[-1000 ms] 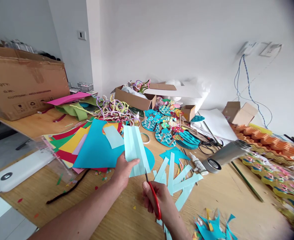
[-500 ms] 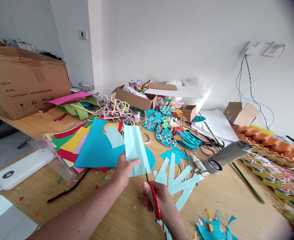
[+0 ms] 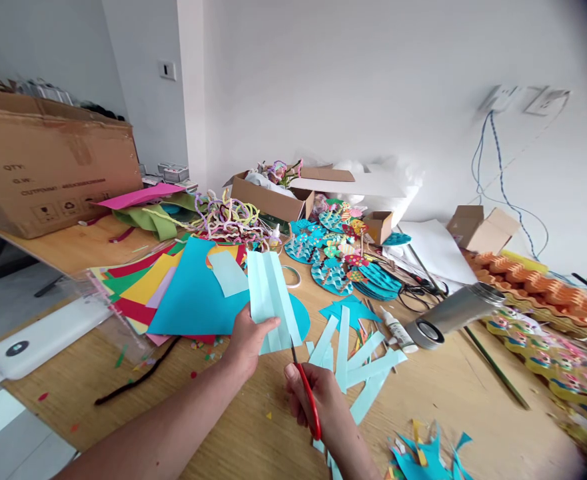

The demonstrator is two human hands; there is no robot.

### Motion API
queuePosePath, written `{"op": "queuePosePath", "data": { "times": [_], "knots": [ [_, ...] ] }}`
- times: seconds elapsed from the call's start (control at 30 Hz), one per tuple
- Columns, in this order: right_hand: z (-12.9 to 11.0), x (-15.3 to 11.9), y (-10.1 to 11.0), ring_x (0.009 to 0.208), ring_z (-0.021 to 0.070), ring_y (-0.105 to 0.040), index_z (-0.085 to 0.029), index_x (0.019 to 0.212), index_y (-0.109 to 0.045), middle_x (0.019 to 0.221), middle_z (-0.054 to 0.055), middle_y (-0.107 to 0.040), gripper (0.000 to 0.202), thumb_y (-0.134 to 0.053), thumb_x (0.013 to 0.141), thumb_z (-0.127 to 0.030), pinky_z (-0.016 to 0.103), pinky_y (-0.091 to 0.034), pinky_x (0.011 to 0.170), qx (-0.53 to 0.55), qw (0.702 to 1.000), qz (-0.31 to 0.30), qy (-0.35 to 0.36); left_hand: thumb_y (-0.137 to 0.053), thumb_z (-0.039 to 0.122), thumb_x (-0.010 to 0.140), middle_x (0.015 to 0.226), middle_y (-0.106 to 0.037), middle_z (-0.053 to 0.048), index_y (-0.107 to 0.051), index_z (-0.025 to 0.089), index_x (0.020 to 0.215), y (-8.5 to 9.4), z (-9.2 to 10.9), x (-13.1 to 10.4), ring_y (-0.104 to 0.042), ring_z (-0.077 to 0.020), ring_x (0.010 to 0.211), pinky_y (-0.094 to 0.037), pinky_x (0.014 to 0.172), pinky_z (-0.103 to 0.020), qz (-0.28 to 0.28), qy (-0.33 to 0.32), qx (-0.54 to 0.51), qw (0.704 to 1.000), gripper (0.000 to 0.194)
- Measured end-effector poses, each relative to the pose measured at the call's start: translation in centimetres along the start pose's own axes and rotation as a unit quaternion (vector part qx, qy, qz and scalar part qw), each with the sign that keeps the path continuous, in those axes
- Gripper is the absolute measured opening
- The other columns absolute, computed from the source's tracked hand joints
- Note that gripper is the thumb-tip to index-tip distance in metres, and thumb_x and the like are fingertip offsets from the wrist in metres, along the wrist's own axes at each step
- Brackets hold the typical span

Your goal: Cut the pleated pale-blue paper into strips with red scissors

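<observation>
My left hand [image 3: 251, 340] grips a pale blue sheet of paper [image 3: 272, 293] with lengthwise creases, its thumb pressed on the front. Red-handled scissors [image 3: 311, 407] are in my right hand [image 3: 323, 393], the fingers wrapped round the handles. Their blades meet the lower right edge of the sheet, partly hidden by the paper. Right of my hands, several cut pale blue paper strips [image 3: 342, 350] lie loosely over one another. Behind the held sheet is a larger blue sheet [image 3: 188, 293] with a small pale blue piece [image 3: 230, 273] on top.
Coloured papers [image 3: 138, 287] and a pile of pipe cleaners [image 3: 228, 217] lie at back left. A glue bottle [image 3: 398, 331], a metal flask [image 3: 456, 313] and egg cartons [image 3: 538, 283] are to the right. Blue scraps [image 3: 428, 453] lie at front right; a large cardboard box [image 3: 53, 160] stands far left.
</observation>
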State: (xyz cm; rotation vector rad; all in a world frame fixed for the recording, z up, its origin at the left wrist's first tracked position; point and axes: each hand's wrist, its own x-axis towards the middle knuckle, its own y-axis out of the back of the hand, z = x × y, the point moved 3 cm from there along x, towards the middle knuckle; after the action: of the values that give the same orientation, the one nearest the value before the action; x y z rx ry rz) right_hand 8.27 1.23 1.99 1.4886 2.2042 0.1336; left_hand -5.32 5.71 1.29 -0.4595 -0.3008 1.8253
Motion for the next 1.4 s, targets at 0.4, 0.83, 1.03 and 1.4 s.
{"op": "queuePosePath", "data": {
  "times": [0.4,0.83,1.03,1.4],
  "knots": [
    [0.38,0.27,-0.19,0.028,0.0062,-0.037,-0.018,0.058,-0.043,0.036,-0.004,-0.046,0.053,-0.044,0.067,-0.070,0.018,-0.026,0.031,0.023,0.999,0.008,-0.039,-0.072,0.022,0.056,0.088,-0.070,-0.009,-0.061,0.014,0.094,0.00,-0.26,0.16,-0.064,-0.0242,0.079,-0.049,0.070,-0.034,-0.002,-0.001,-0.009,1.000,0.041],
    [0.13,0.28,-0.15,0.028,0.0066,-0.039,-0.018,0.057,-0.043,0.036,-0.005,-0.045,0.054,-0.043,0.068,-0.071,0.018,-0.028,0.032,0.013,0.999,0.008,-0.035,-0.071,0.022,0.058,0.091,-0.070,-0.009,-0.061,0.015,0.097,-0.13,-0.46,0.07,-0.064,-0.0257,0.083,-0.050,0.071,-0.035,-0.019,0.008,0.006,1.000,0.041],
    [0.07,0.17,-0.21,0.028,0.0074,-0.039,-0.018,0.058,-0.044,0.036,-0.004,-0.045,0.055,-0.040,0.068,-0.072,0.019,-0.027,0.031,0.017,0.999,0.010,-0.035,-0.073,0.025,0.055,0.088,-0.070,-0.008,-0.062,0.015,0.096,-0.10,-0.54,0.02,-0.065,-0.0256,0.082,-0.050,0.069,-0.034,-0.012,0.006,0.003,1.000,0.043],
    [0.75,0.47,-0.36,0.027,0.0068,-0.038,-0.018,0.058,-0.044,0.035,-0.004,-0.046,0.054,-0.042,0.068,-0.071,0.018,-0.026,0.030,0.034,0.999,0.016,-0.038,-0.073,0.024,0.056,0.090,-0.070,-0.010,-0.061,0.014,0.097,-0.11,-0.50,0.08,-0.064,-0.0266,0.083,-0.050,0.070,-0.035,-0.018,0.004,0.005,1.000,0.044]
  ]
}}
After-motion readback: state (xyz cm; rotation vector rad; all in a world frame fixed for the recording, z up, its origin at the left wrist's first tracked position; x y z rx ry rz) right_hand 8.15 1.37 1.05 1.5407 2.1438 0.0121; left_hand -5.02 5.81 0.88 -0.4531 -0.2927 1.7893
